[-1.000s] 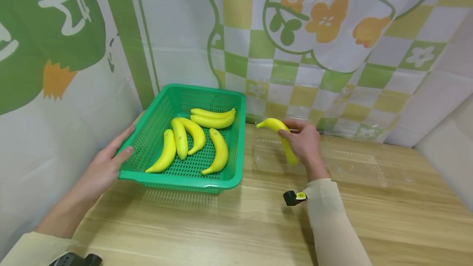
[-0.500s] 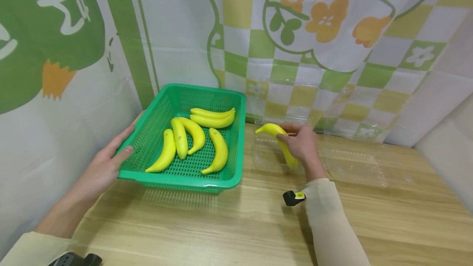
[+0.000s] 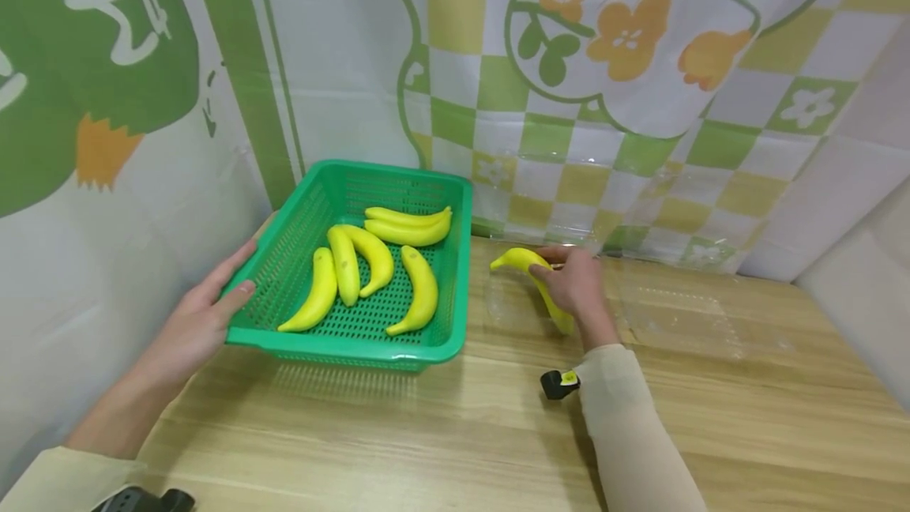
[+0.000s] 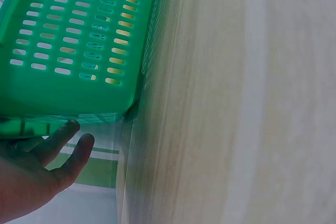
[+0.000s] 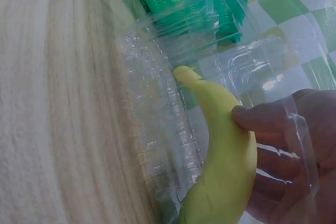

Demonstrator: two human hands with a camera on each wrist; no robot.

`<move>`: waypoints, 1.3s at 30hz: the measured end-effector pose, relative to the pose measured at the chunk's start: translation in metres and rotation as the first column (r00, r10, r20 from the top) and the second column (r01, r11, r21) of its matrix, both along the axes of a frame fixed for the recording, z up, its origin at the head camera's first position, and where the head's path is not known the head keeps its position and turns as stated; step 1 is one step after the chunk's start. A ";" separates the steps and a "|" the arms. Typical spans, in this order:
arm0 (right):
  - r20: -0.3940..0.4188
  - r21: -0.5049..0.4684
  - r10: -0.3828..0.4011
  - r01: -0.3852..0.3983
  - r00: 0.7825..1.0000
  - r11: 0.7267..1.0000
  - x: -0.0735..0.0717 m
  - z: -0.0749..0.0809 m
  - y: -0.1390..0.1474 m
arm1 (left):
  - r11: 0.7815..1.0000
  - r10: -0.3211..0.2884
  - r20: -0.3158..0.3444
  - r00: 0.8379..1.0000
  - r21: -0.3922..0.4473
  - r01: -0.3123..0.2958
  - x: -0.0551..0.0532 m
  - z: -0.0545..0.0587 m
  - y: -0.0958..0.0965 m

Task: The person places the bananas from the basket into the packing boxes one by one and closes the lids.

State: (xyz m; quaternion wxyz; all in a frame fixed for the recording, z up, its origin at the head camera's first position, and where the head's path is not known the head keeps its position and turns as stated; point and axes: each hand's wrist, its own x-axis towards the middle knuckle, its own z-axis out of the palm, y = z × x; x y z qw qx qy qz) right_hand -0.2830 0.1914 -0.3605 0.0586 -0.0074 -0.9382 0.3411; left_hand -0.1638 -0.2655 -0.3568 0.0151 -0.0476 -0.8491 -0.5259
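My left hand (image 3: pixel 193 326) holds the left rim of a green plastic basket (image 3: pixel 419 353), thumb over the rim. Several yellow bananas (image 3: pixel 421 291) lie inside it. In the left wrist view, fingers (image 4: pixel 71 163) curl near the basket's perforated wall (image 4: pixel 68 93). To the basket's right, my right hand (image 3: pixel 579 287) grips one banana (image 3: pixel 519 261) between thumb and fingers. This banana is at a thin clear plastic box (image 5: pixel 152 103), its stem end tilted up toward the basket in the head view. Through the clear plastic, part of the right hand (image 5: pixel 299 145) shows in the right wrist view.
More clear plastic (image 3: pixel 682 314) lies on the wooden table (image 3: pixel 426 449) right of the hand, and a transparent sheet stands up against the back cloth. A patterned cloth (image 3: pixel 455 22) hangs close behind the basket and box; another white and green cloth (image 3: pixel 235 156) borders the left.
My right hand has lowered the banana and drawn it slightly nearer to me, down into the clear plastic box. The left hand and basket have stayed almost still.
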 end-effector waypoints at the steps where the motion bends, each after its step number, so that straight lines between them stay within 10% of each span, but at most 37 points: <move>1: -0.001 0.003 -0.001 0.001 1.000 1.000 0.000 0.000 0.000 | 1.000 0.000 -0.002 1.000 -0.001 0.000 0.000 0.000 0.000; 19: 0.008 0.043 -0.058 0.057 0.998 0.997 0.002 0.001 -0.004 | 1.000 -0.014 -0.011 1.000 0.024 0.015 0.001 0.000 -0.001; 39: -0.070 -0.159 -0.134 0.121 0.989 0.980 0.004 0.012 0.000 | 1.000 -0.010 -0.005 1.000 0.027 0.011 0.001 0.000 0.000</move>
